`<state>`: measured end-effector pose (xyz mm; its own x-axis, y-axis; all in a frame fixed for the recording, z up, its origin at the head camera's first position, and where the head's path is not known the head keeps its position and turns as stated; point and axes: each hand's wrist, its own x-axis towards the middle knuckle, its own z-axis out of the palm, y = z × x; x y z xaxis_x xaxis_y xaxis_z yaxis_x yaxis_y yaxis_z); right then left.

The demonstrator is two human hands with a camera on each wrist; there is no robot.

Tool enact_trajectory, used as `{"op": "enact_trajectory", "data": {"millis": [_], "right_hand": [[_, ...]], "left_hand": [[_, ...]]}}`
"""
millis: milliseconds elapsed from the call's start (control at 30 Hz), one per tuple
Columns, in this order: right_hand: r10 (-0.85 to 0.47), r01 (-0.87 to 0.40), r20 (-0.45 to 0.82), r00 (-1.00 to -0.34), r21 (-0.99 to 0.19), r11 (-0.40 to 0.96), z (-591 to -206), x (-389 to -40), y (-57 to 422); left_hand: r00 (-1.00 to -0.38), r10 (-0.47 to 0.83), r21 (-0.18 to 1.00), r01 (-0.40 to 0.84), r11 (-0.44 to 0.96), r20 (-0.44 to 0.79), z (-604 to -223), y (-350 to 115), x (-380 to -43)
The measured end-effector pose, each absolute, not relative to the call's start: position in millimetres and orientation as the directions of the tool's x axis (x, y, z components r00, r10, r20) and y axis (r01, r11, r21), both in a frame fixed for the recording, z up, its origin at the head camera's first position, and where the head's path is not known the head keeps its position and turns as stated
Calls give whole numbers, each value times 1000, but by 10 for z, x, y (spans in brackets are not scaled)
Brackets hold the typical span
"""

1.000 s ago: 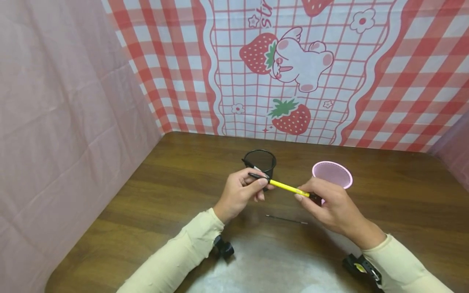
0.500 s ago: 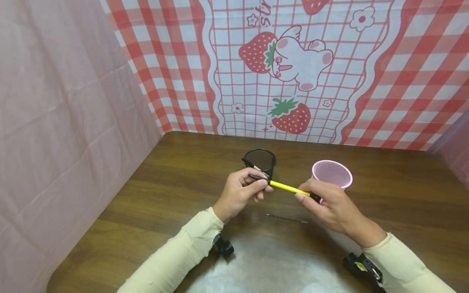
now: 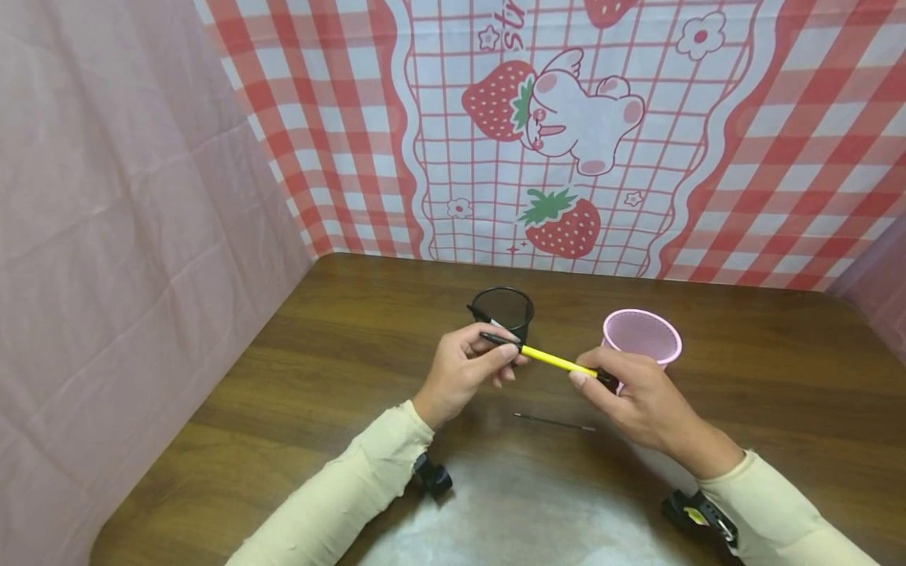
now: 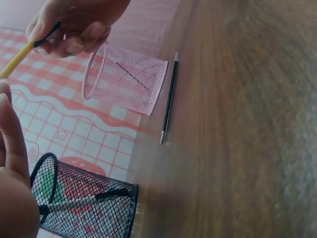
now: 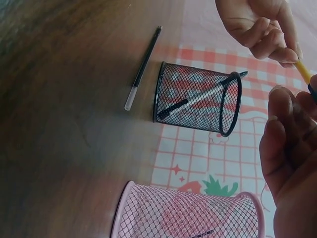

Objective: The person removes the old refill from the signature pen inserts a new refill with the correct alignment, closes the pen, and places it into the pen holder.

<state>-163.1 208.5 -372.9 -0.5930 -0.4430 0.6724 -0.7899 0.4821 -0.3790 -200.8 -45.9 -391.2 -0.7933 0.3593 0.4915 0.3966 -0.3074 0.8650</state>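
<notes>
A yellow pen (image 3: 555,361) with black ends is held level above the table between both hands. My left hand (image 3: 467,365) pinches its left black end between thumb and forefinger. Near the other black end, my right hand (image 3: 644,397) grips the barrel with thumb and fingers. Below the pen, a thin dark pen refill (image 3: 554,422) lies on the table. Just behind the left hand stands a black mesh pen holder (image 5: 198,99), with a white-and-black pen (image 5: 203,96) leaning inside. A pink mesh pen holder (image 3: 642,336) stands behind the right hand.
Inside the pink holder, a thin dark stick (image 4: 131,76) shows through the mesh. The brown wooden table (image 3: 340,338) ends at a red-and-white checked cloth (image 3: 778,157) at the back. A pale pink curtain (image 3: 141,259) hangs on the left.
</notes>
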Motion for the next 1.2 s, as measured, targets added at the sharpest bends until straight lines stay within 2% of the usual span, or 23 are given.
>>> {"op": "enact_trajectory", "data": {"millis": [167,500,700,933,1200], "right_hand": [[-433,-782,674,-598,-374,499,-3726,-1629,2090],[-424,-773,672,-608,-377,510,-3721,-1624,2086],[-435,-790,681,-588,-370,488,-3731,-1633,2070],[-446,-812,698,-560,-354,465,-3729,-1640,2051],[-448,-784,662,-601,-379,491,-3705,-1610,2044]], "left_hand": [[-794,357,863,390,-323,492,-3909,-454,-2007],[-806,394,876,294,-381,442,-3932,-429,-1993],[-811,419,889,246,-387,407,-3940,-386,-1971],[-808,423,886,244,-395,411,-3935,-356,-1953],[-793,431,879,259,-400,430,-3958,-329,-1932]]}}
